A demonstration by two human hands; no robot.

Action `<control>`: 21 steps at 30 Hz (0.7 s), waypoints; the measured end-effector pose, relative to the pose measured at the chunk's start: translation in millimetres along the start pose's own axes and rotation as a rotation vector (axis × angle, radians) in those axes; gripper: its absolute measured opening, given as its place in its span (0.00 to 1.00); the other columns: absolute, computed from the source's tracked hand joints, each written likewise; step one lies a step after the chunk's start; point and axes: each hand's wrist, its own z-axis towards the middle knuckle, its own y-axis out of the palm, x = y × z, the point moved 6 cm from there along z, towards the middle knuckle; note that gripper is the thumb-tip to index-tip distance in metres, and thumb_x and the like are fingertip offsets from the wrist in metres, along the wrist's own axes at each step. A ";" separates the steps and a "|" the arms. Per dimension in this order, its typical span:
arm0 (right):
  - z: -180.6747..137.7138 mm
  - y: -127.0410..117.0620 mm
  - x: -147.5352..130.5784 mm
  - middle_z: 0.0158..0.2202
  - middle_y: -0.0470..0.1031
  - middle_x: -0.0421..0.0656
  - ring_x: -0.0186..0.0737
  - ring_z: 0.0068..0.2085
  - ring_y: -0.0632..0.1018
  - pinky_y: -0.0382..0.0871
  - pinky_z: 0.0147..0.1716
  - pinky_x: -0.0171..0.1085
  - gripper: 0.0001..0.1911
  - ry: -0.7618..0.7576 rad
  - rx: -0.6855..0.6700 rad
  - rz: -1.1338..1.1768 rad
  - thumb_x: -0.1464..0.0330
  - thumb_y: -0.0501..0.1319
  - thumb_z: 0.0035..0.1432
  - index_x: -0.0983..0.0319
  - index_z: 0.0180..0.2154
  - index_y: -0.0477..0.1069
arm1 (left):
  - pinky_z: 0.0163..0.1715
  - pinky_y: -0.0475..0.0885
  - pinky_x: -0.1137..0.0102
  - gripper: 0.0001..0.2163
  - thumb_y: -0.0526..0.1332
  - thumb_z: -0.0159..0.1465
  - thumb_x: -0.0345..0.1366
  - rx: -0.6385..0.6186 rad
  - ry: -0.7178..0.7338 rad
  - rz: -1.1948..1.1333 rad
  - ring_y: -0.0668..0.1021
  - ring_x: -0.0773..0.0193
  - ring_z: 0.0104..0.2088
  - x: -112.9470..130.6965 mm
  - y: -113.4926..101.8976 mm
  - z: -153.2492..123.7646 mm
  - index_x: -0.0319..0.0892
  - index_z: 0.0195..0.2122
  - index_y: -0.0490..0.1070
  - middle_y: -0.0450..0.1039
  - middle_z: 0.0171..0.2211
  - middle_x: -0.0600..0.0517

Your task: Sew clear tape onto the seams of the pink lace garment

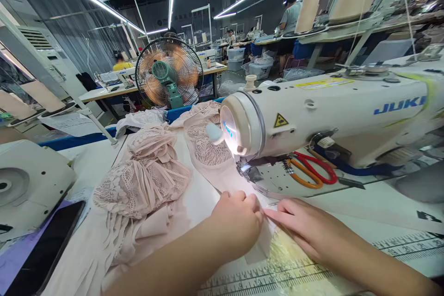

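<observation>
Pinching the thin pink cloth [239, 180] near the sewing machine [329, 115], we curl our left hand [236, 224] shut on its edge. Our right hand [301, 226] lies flat, fingers loose, pressing it down (soft, light, floppy, so edges are best to hold).

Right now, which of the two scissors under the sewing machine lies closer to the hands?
The orange-handled scissors. They lie in front of the red-handled scissors, on the side toward the left hand and right hand, which press pale fabric flat.
</observation>
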 end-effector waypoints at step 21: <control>40.1 -16.0 -6.0 0.33 0.77 0.48 0.49 0.31 0.75 0.49 0.22 0.37 0.22 0.228 -0.177 -0.150 0.67 0.49 0.61 0.55 0.56 0.64 | 0.54 0.59 0.43 0.14 0.51 0.65 0.30 0.130 -0.021 0.036 0.68 0.52 0.51 -42.6 -0.7 10.2 0.44 0.50 0.68 0.69 0.52 0.46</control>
